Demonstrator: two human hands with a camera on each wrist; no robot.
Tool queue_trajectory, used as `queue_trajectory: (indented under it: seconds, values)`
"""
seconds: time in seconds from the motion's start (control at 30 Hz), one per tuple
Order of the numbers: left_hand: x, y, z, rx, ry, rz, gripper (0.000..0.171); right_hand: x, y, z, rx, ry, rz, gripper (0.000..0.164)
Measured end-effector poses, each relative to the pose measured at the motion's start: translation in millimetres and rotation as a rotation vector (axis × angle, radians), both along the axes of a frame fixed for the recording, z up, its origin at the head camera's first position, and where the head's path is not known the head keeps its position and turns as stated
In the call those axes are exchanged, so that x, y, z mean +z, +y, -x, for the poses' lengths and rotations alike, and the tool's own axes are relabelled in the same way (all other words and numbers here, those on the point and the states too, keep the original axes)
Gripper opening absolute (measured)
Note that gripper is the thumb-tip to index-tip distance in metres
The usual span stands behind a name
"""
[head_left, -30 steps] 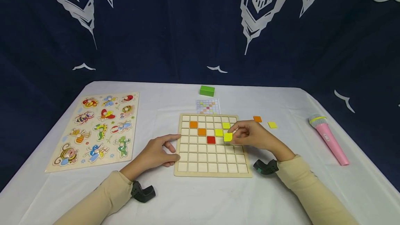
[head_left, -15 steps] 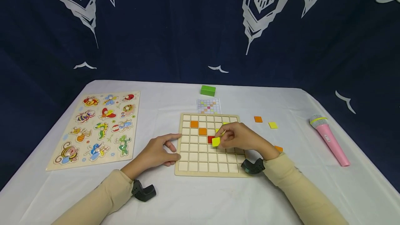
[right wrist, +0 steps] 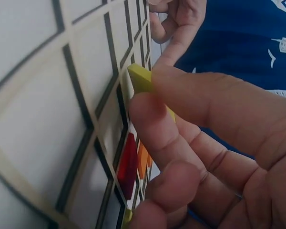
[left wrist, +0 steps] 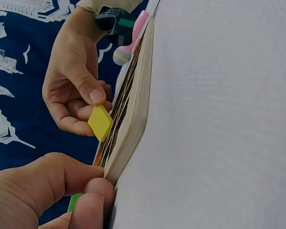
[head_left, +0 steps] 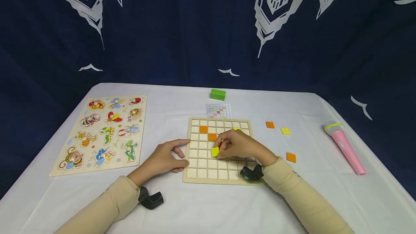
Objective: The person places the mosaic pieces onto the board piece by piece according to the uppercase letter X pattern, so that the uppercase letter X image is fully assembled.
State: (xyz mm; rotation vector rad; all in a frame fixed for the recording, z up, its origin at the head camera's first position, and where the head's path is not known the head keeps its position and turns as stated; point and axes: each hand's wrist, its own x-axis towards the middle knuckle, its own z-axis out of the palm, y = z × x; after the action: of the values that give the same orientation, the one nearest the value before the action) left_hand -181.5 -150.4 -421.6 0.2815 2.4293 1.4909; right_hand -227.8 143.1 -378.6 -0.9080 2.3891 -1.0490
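Observation:
My right hand (head_left: 237, 143) pinches a yellow square tile (head_left: 215, 152) between thumb and fingers, tilted and close over the middle of the wooden grid board (head_left: 198, 173). In the right wrist view, the tile (right wrist: 141, 78) stands near the grid lines, with a red tile (right wrist: 127, 167) seated in a cell below it. My left hand (head_left: 165, 156) rests at the board's left edge, index fingertip and thumb touching the rim. Two orange tiles, one at the upper left (head_left: 203, 129), lie in cells. A yellow tile (head_left: 237, 129) shows partly behind the right hand.
Right of the board lie loose orange tiles (head_left: 290, 157) and a yellow tile (head_left: 285, 131). A printed pattern card (head_left: 218, 111) and a green block (head_left: 217, 94) are behind it. An insect puzzle board (head_left: 100, 133) lies left, a pink microphone (head_left: 346, 149) far right.
My right hand has moved left and slightly toward me across the board with the yellow tile, now covering the red tile in the head view. My left hand has stayed at the edge.

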Motion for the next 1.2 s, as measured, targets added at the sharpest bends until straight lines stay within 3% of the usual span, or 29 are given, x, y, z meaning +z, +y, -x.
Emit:
queue_trajectory:
  seconds: [0.8, 1.2]
  values:
    - [-1.2, 0, 1.0, -0.024, 0.004, -0.024, 0.072, -2.5, -12, -2.4, 0.017, 0.068, -0.087, 0.021]
    - [0.0, 0, -0.5, -0.016, 0.002, -0.020, 0.073, 3.3, 19, 0.5, 0.010, 0.017, 0.020, 0.016]
